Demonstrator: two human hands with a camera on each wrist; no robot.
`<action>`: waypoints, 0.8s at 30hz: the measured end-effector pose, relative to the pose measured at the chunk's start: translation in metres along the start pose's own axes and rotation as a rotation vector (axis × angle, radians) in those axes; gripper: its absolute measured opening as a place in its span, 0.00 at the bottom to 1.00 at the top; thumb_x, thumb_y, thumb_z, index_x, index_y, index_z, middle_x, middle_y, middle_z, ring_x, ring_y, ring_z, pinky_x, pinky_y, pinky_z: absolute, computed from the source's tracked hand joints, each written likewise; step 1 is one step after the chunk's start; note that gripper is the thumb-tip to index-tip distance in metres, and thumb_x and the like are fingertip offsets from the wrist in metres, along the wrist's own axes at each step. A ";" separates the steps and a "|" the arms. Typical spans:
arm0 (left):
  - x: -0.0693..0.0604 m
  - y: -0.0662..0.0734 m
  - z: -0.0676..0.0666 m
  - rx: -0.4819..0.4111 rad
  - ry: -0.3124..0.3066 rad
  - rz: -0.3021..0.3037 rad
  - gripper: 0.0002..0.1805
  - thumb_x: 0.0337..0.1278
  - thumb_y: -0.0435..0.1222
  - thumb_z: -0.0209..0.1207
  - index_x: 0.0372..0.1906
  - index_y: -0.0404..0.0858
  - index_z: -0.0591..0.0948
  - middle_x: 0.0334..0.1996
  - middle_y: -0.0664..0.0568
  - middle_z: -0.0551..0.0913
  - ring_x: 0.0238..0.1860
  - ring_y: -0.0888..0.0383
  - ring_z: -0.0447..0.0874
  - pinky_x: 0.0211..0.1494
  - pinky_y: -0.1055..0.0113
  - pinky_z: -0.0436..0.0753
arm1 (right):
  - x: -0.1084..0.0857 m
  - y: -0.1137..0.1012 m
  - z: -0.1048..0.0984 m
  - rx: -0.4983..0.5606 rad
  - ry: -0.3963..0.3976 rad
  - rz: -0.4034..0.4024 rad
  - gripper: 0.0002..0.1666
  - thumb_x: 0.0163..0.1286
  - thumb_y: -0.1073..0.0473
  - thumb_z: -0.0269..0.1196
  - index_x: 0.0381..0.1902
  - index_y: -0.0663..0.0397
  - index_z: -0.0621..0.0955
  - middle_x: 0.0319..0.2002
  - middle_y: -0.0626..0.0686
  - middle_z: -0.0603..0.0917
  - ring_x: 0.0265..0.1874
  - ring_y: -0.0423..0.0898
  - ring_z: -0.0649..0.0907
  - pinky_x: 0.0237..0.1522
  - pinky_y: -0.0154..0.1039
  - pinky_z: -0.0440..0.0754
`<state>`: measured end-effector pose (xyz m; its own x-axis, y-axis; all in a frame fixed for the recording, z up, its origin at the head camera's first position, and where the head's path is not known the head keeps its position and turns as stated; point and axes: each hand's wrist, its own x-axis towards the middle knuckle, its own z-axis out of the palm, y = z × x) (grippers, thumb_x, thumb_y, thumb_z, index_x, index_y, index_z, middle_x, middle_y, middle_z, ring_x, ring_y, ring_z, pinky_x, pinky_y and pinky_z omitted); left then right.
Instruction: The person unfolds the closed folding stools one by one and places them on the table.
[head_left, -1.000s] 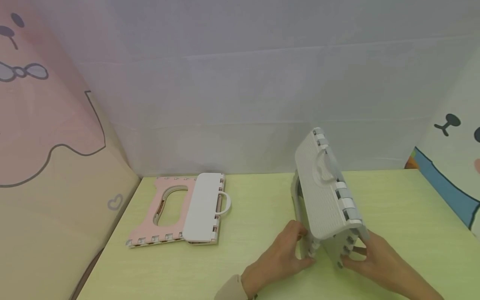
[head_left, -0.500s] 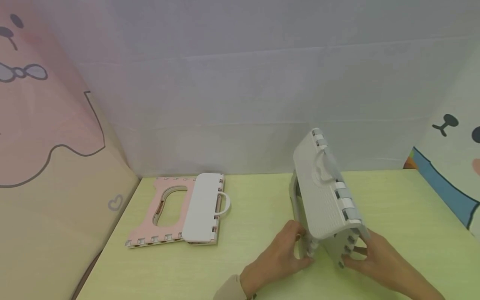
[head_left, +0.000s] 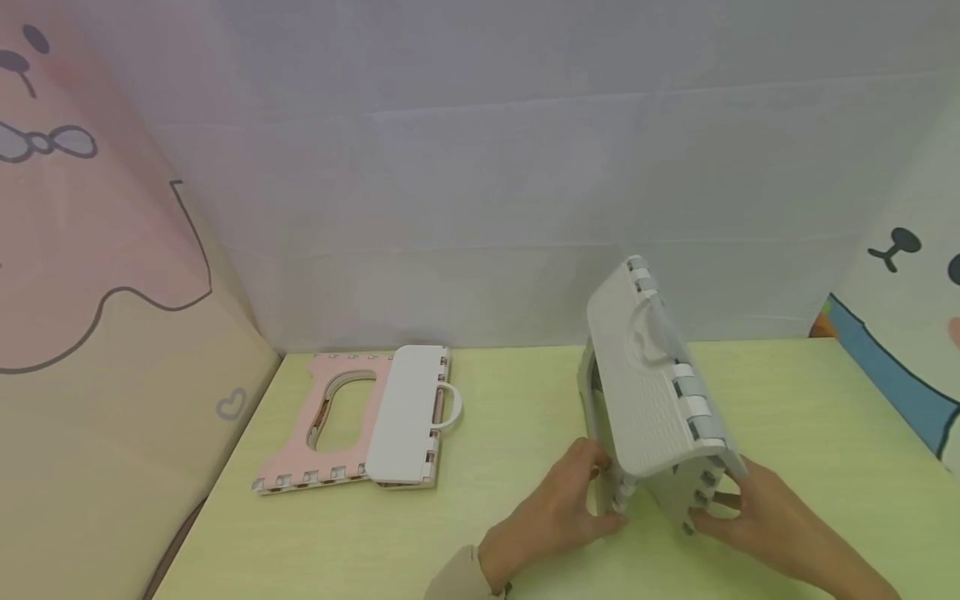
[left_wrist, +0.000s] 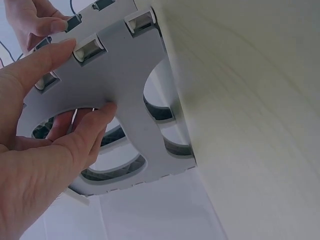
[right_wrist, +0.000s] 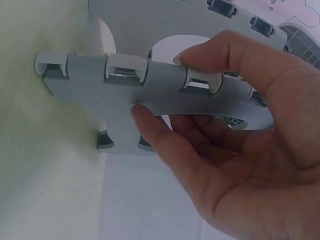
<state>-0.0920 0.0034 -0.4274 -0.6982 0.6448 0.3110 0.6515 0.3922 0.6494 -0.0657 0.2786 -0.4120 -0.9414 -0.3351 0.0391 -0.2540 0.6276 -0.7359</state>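
Note:
A grey and white folding step stool [head_left: 637, 392] stands partly unfolded on the right of the table, its top panel tilted and the two leg panels spread below. My left hand [head_left: 551, 517] grips the left leg panel [left_wrist: 125, 95] by its near edge, thumb on the hinge side and fingers through the oval opening in the left wrist view. On the other side, my right hand [head_left: 772, 521] holds the right leg panel [right_wrist: 122, 122], with the thumb over its hinged edge and fingers beneath in the right wrist view. The stool's far underside is hidden in the head view.
A pink and white folding stool [head_left: 405, 417] lies flat on the left of the green table [head_left: 337, 542], its white handle [head_left: 455, 408] pointing right. A pale curtain [head_left: 450, 167] hangs behind the table, with cartoon-printed cloth on both sides.
The right hand and the right leg panel have shifted slightly to the right. The left hand keeps its grip in almost the same place, and the pink stool has not moved.

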 end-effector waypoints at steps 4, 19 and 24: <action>0.001 0.000 -0.001 -0.015 -0.010 -0.011 0.31 0.50 0.28 0.76 0.53 0.31 0.68 0.50 0.46 0.74 0.57 0.59 0.76 0.62 0.77 0.76 | 0.000 0.002 -0.002 0.003 0.001 -0.007 0.49 0.53 0.66 0.79 0.70 0.62 0.68 0.62 0.71 0.76 0.57 0.42 0.82 0.42 0.44 0.89; 0.000 -0.004 -0.004 -0.021 -0.024 -0.016 0.31 0.50 0.29 0.76 0.54 0.33 0.69 0.51 0.48 0.74 0.56 0.60 0.76 0.63 0.77 0.75 | -0.001 0.009 -0.006 0.017 0.000 -0.058 0.48 0.54 0.67 0.79 0.70 0.62 0.68 0.62 0.71 0.77 0.55 0.19 0.70 0.40 0.44 0.89; 0.000 -0.003 -0.005 -0.029 -0.033 -0.028 0.31 0.49 0.28 0.76 0.54 0.32 0.69 0.50 0.47 0.74 0.56 0.59 0.76 0.63 0.77 0.76 | -0.002 0.010 -0.007 0.021 0.005 -0.064 0.48 0.53 0.68 0.79 0.70 0.63 0.69 0.62 0.72 0.76 0.55 0.18 0.70 0.39 0.43 0.89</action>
<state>-0.0958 -0.0009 -0.4260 -0.7056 0.6552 0.2699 0.6228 0.3917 0.6772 -0.0680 0.2904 -0.4150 -0.9244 -0.3705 0.0901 -0.3093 0.5904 -0.7455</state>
